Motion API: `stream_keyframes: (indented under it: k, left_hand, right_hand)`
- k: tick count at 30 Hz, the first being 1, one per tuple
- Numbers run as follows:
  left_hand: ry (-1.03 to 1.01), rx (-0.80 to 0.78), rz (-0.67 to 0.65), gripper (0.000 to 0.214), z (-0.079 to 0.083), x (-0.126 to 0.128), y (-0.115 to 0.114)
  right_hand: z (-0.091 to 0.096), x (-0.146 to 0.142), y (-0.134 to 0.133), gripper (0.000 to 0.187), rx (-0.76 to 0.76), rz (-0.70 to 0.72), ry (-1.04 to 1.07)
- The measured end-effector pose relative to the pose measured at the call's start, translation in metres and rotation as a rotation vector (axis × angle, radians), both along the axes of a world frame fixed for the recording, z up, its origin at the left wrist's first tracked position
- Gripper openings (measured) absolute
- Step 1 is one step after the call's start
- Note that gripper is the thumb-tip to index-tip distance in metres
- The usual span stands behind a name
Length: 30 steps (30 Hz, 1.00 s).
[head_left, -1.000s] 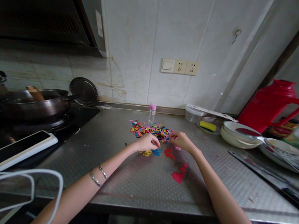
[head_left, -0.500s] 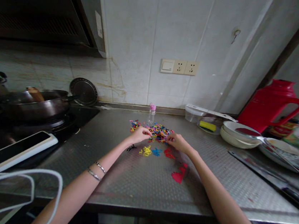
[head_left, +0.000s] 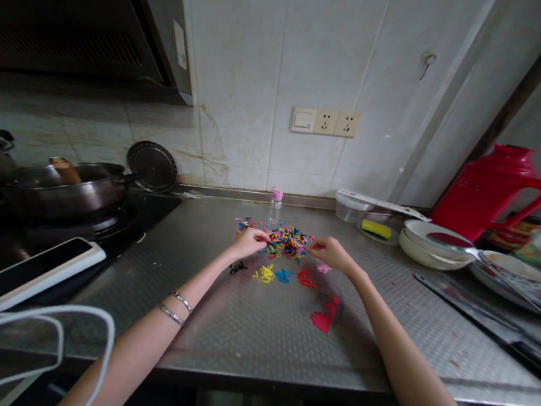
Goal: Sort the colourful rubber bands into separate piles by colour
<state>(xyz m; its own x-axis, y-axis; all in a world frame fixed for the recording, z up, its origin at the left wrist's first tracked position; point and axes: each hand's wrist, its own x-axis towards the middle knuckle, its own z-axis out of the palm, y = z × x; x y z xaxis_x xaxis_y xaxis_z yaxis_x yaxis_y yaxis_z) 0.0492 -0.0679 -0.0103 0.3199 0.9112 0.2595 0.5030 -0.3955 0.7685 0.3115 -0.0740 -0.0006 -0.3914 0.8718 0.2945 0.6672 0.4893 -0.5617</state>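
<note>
A mixed pile of small coloured elastic bands (head_left: 286, 241) lies on the metal counter. My left hand (head_left: 250, 242) is at the pile's left side, thumb and fingers pinched together. At its right side my right hand (head_left: 333, 252) is also pinched. What either pinch holds is too small to make out. In front of the pile lie little groups by colour: black bands (head_left: 238, 268), yellow bands (head_left: 265, 273), blue bands (head_left: 284, 275), red bands (head_left: 306, 277) and pink bands (head_left: 323, 269). The pink ones lie just below my right hand.
Behind the pile stands a clear bottle with a pink cap (head_left: 275, 203). A torn red piece (head_left: 325, 315) lies nearer me. Bowls (head_left: 434, 248), a long knife (head_left: 476, 321) and a red thermos (head_left: 486, 192) are right; a pan (head_left: 71, 190) and white device (head_left: 46, 282) left.
My right hand has shifted right, away from the pile's middle, and the pink bands below it now show. My left hand has moved slightly left.
</note>
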Motion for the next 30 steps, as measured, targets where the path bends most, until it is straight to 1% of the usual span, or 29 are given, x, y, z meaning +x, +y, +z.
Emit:
stream_keyframes:
  k: [2,4,8,10,12,15,19,24,26,27,29,30]
  left_hand:
    - [0.039,0.018,0.011,0.02,-0.007,-0.001,0.003]
    - [0.1,0.036,0.012,0.018,-0.011,0.0,0.003]
    - [0.25,0.071,-0.035,0.02,-0.012,0.004,-0.004]
    - [0.318,0.094,-0.037,0.021,-0.011,0.006,-0.009]
    - [0.364,0.128,-0.026,0.019,-0.009,0.008,-0.012]
    - [0.381,0.161,-0.015,0.017,-0.009,0.008,-0.013]
    - [0.351,0.141,-0.009,0.017,-0.01,0.006,-0.009]
    - [0.244,0.186,0.109,0.017,-0.005,0.006,-0.007]
    - [0.203,0.208,0.13,0.016,-0.001,0.013,-0.012]
    - [0.193,0.219,0.119,0.015,0.001,0.018,-0.016]
    - [0.196,0.251,0.072,0.014,0.005,0.032,-0.028]
    - [0.221,0.263,0.027,0.014,0.006,0.04,-0.035]
  right_hand:
    - [0.005,0.001,-0.002,0.018,-0.107,0.068,0.035]
    - [0.009,0.002,-0.005,0.018,-0.231,0.165,0.036]
    - [0.015,0.003,-0.013,0.018,-0.413,0.317,-0.014]
    - [0.016,0.003,-0.015,0.017,-0.471,0.35,-0.036]
    - [0.015,0.002,-0.016,0.018,-0.498,0.34,-0.051]
    - [0.014,0.003,-0.014,0.019,-0.47,0.275,-0.05]
    - [0.011,0.006,-0.009,0.022,-0.401,0.226,-0.027]
    - [0.004,0.009,-0.001,0.022,-0.251,0.148,-0.053]
    - [0.0,0.01,0.002,0.022,-0.193,0.098,-0.076]
    - [-0.001,0.01,0.003,0.022,-0.166,0.074,-0.087]
    - [-0.003,0.01,0.004,0.023,-0.116,0.036,-0.113]
    - [-0.004,0.01,0.004,0.023,-0.093,0.025,-0.127]
